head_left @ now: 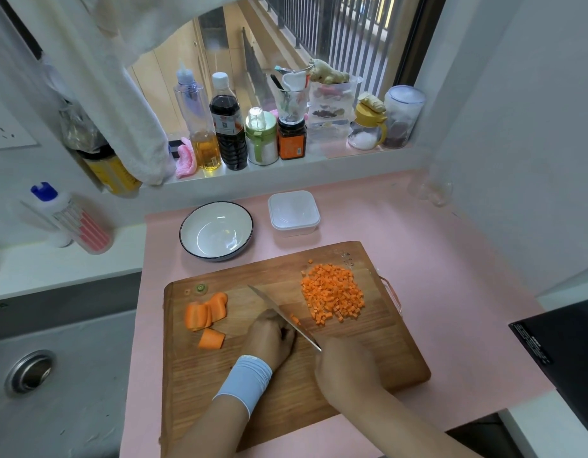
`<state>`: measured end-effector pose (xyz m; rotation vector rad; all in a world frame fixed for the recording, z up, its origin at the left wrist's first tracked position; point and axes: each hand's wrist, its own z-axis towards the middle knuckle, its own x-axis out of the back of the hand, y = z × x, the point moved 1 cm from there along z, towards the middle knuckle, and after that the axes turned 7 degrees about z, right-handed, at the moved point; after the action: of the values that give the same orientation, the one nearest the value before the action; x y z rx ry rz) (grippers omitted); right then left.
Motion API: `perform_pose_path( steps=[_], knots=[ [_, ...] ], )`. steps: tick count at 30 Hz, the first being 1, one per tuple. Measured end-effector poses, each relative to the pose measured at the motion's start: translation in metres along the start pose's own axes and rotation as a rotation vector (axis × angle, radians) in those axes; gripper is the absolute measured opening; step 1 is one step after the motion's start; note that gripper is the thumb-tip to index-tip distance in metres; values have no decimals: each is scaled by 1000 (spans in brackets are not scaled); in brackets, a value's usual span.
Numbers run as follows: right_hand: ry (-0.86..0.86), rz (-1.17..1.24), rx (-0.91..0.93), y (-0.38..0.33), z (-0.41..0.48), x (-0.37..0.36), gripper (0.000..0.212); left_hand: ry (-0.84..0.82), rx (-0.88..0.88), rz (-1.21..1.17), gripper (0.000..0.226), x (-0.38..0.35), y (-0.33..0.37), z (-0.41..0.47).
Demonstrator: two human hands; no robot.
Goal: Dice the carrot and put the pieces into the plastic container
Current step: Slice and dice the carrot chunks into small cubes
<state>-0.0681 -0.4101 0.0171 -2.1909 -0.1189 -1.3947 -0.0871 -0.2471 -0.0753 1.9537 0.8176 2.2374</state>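
Observation:
On the wooden cutting board (368, 352) a heap of diced carrot (332, 292) lies at the right. Uncut carrot slabs (205, 312) and a short chunk (211, 338) lie at the left. My right hand (345, 365) grips the handle of a knife (279, 315), whose blade slants up to the left. My left hand (269, 335) sits curled against the blade's left side, pressing down on carrot strips that it mostly hides. A few cut bits (295, 319) show at the blade. The plastic container (293, 213) stands empty behind the board.
A white bowl (216, 229) with a dark rim stands left of the container on the pink mat (451, 259). Bottles and jars (226, 127) line the window sill. A sink (54, 375) lies to the left, a black appliance (567, 352) at the right edge.

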Motion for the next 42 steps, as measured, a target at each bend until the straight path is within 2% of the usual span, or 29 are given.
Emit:
perform_pose_path(
  steps=[8, 13, 18, 26, 31, 42],
  knots=[
    [-30, -2, -32, 5, -2, -2, 27, 29, -32, -38, 37, 5, 4, -1],
    [-111, 64, -120, 2, 10, -3, 22, 12, -15, -66, 24, -2, -2, -1],
    [-122, 134, -132, -8, 26, -3, 21, 30, -7, -84, 23, -3, -2, -3],
    [-61, 18, -61, -10, 13, -5, 24, 36, -18, -85, 24, -4, -2, -1],
    [-33, -52, -39, -2, -5, -5, 24, 20, 27, -53, 16, -5, -2, -3],
    [-113, -13, -97, -2, -4, -3, 25, 55, 5, -60, 19, -4, -2, -3]
  ],
)
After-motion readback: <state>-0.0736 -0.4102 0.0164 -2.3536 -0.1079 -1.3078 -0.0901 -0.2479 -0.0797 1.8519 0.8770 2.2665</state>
